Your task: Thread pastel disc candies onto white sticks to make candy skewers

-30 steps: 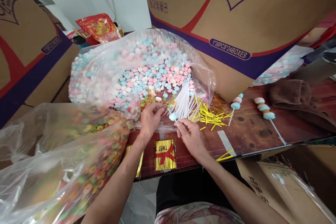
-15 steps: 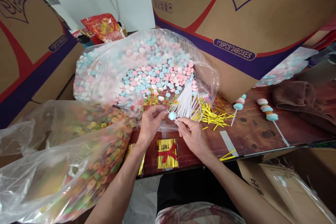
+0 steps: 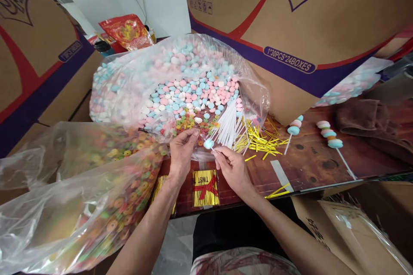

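My right hand (image 3: pixel 232 166) pinches a white stick with a pale blue candy (image 3: pixel 208 143) on its upper end. Left of that candy, my left hand (image 3: pixel 183 149) has its thumb and fingertips together; whatever lies between them is too small to make out. Beyond my hands lie small ring candies (image 3: pixel 189 121), pink, white and blue candies (image 3: pixel 174 106) and a bundle of white sticks (image 3: pixel 226 126). Gold twist ties (image 3: pixel 261 141) are scattered right of the sticks. Two finished-looking candy sticks, a shorter one (image 3: pixel 293 130) and a longer one (image 3: pixel 334 142), lie farther right.
A large clear bag (image 3: pixel 122 81) of candies spreads behind, and a bag of ring candies (image 3: pixel 119 206) is at the left. Cardboard boxes (image 3: pixel 290 17) stand behind. A twist-tie packet (image 3: pixel 205 188) lies near the table's front edge; a brown cloth (image 3: pixel 371 126) is at the right.
My left hand has moved slightly left, away from the blue candy. The stick and candy in my right hand have shifted slightly left and down.
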{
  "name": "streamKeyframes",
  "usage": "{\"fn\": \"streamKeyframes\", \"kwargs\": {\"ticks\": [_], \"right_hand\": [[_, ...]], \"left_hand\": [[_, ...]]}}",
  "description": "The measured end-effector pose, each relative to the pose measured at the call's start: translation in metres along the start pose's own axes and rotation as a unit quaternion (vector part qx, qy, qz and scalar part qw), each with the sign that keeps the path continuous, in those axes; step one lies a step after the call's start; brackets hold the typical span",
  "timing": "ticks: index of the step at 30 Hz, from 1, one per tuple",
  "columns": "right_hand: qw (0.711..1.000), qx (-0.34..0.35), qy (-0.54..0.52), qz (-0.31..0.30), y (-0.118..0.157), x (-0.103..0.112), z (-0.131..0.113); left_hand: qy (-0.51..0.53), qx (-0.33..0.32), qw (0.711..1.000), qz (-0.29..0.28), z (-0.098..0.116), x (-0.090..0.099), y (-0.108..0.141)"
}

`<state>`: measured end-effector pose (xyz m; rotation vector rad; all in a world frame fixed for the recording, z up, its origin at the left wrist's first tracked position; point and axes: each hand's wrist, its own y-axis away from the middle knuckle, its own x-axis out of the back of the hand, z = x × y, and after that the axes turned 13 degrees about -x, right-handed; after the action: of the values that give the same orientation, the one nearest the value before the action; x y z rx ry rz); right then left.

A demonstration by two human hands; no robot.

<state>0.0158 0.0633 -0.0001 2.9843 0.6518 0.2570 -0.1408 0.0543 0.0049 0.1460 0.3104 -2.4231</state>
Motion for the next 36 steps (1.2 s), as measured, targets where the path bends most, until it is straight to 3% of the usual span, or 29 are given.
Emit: {"fn": "streamKeyframes", "kwargs": {"ticks": [9, 21, 27, 29, 31, 33, 36], "right_hand": [[0.999, -0.013, 0.049, 0.009, 0.000, 0.000, 0.001], [0.998, 0.005, 0.059, 0.028, 0.002, -0.008, 0.011], [0.998, -0.004, 0.033, 0.062, -0.001, -0.002, 0.008], [0.997, -0.006, 0.030, 0.068, -0.002, 0.002, 0.008], [0.997, -0.011, 0.024, 0.078, -0.003, 0.006, 0.009], [0.996, -0.021, 0.011, 0.086, -0.004, 0.007, 0.010], [0.995, -0.032, -0.009, 0.090, -0.003, 0.005, 0.012]], "left_hand": [[0.043, 0.036, 0.998, -0.039, 0.008, -0.003, 0.008], [0.056, 0.181, 0.980, -0.069, 0.018, 0.004, 0.014], [0.010, 0.167, 0.975, -0.147, 0.013, -0.003, 0.008], [-0.051, 0.126, 0.978, -0.159, 0.011, -0.008, -0.010], [-0.174, 0.039, 0.975, -0.134, 0.008, -0.012, -0.033], [-0.335, -0.045, 0.931, -0.138, 0.003, -0.016, -0.055], [-0.512, -0.129, 0.820, -0.220, -0.003, -0.019, -0.073]]}}
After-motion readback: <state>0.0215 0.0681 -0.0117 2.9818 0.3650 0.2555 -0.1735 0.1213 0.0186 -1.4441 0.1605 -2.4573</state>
